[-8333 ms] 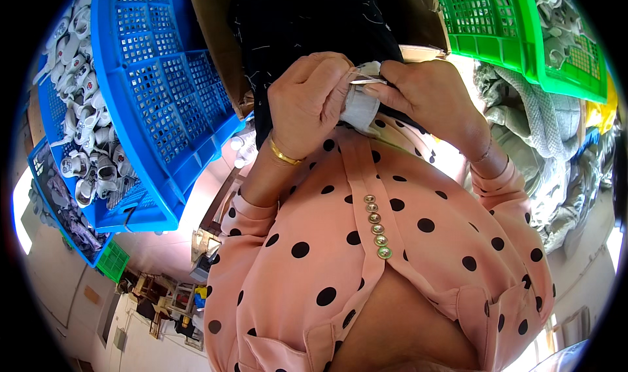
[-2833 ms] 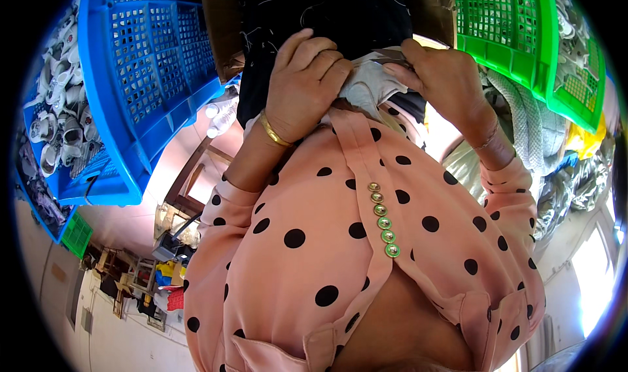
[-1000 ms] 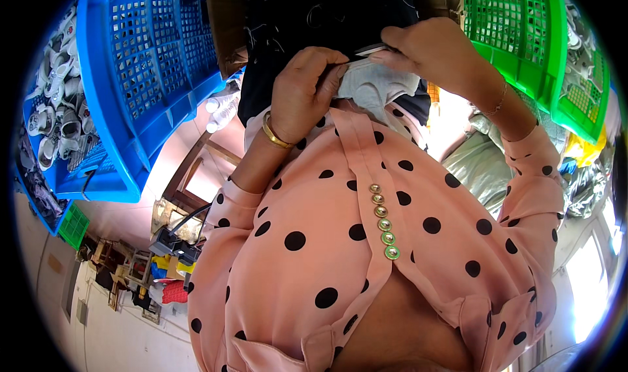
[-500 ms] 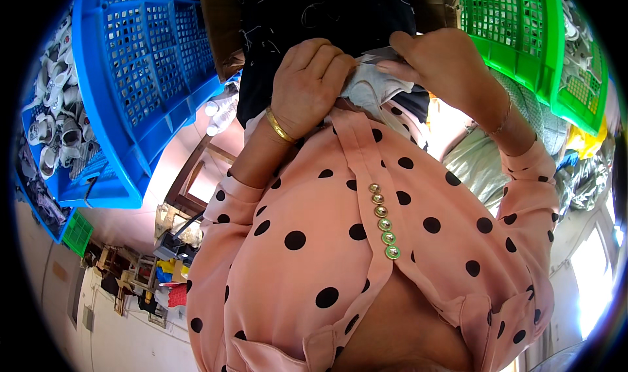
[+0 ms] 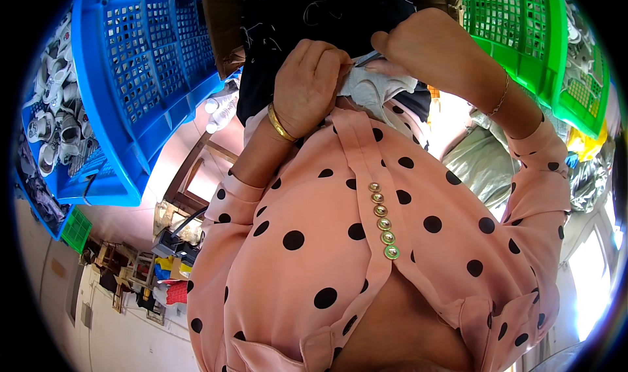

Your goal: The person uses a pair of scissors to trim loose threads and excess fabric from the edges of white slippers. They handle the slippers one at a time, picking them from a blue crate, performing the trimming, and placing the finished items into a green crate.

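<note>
In my lap lies a soft white piece that looks like a shoe upper, its edges partly hidden by my hands. My left hand, with a gold bangle at the wrist, is closed with fingers curled over the left end of this piece. From the right comes my right hand, closed and bent at the wrist, above the piece's upper right. A slim grey thing shows between its thumb and fingers; I cannot make out exactly what it is. Loose white threads lie on the dark cloth over my lap.
A big blue plastic crate stands at the left, with many small white shoes beside it. At the right is a green crate with whitish pieces beyond. White bottles and a wooden stool are left of my lap.
My right hand has moved up and slightly left, its wrist more bent. The left hand's fingers have drawn in a little more, still at the white piece.
</note>
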Motion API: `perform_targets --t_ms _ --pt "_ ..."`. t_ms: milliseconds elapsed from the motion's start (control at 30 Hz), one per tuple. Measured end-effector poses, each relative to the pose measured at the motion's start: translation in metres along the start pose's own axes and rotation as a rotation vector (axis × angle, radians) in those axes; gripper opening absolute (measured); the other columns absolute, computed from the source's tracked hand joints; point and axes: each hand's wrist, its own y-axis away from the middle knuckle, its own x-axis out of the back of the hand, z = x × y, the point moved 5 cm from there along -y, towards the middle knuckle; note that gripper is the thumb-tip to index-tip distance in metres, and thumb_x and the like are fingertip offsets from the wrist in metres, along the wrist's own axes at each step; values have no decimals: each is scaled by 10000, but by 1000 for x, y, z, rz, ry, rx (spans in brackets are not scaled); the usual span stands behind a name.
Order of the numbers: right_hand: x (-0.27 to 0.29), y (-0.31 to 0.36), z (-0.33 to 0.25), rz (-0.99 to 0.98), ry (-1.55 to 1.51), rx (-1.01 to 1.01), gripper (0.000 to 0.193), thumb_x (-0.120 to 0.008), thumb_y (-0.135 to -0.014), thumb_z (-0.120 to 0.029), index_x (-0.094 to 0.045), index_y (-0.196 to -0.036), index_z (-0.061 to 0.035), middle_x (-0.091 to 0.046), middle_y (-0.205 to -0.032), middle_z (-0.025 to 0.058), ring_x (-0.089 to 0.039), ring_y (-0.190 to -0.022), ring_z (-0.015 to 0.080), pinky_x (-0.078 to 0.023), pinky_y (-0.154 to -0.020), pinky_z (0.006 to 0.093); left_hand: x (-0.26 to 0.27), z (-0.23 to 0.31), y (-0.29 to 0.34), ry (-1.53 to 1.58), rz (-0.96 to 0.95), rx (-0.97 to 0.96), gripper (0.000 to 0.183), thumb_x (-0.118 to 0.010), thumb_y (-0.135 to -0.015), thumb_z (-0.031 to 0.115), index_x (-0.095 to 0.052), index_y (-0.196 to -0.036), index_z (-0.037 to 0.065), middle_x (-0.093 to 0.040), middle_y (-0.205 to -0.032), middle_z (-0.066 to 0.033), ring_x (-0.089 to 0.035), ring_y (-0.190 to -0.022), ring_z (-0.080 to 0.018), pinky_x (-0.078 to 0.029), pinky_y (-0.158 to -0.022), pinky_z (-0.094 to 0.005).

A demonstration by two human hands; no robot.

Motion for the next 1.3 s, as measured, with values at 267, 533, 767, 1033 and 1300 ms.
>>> perform_targets --t_ms 267,533,767,1033,1300 --pt "1 -1 -5 6 21 17 345 -611 -862 -385 -662 -746 -64 -612 -616 103 -655 -642 274 -505 -564 356 -2 0 -1 -5 4 -48 197 -711 -740 2 -594 -890 53 -596 -861 -74 -580 -781 -257 -492 -639 -330" --pt "1 17 18 152 -294 -276 385 -615 -905 -391 -618 -777 -28 -566 -598 143 -602 -561 294 -450 -509 366 14 -23 15 332 52 425 146 -647 -868 98 -604 -998 49 -626 -915 -85 -604 -784 -276 -488 -675 -324" --pt "-20 68 -20 98 -992 -536 464 -719 -822 -410 -566 -730 18 -526 -573 118 -501 -477 216 -408 -498 311 36 19 4 340 -123 121 208 -775 -744 175 -684 -921 113 -663 -920 -24 -589 -854 -225 -492 -713 -313" --pt "-43 62 -59 216 -1159 -641 274 -694 -843 -223 -588 -893 25 -557 -649 107 -501 -547 189 -426 -550 314 29 35 8 77 -11 -98 234 -764 -690 124 -691 -912 122 -643 -895 9 -588 -894 -193 -487 -740 -314" --pt "-45 53 -57 203 -1168 -628 300 -662 -875 -248 -581 -933 35 -552 -646 118 -531 -574 192 -430 -574 319 29 36 12 25 43 -212 177 -734 -733 48 -660 -892 67 -659 -883 -56 -604 -840 -239 -491 -707 -321"
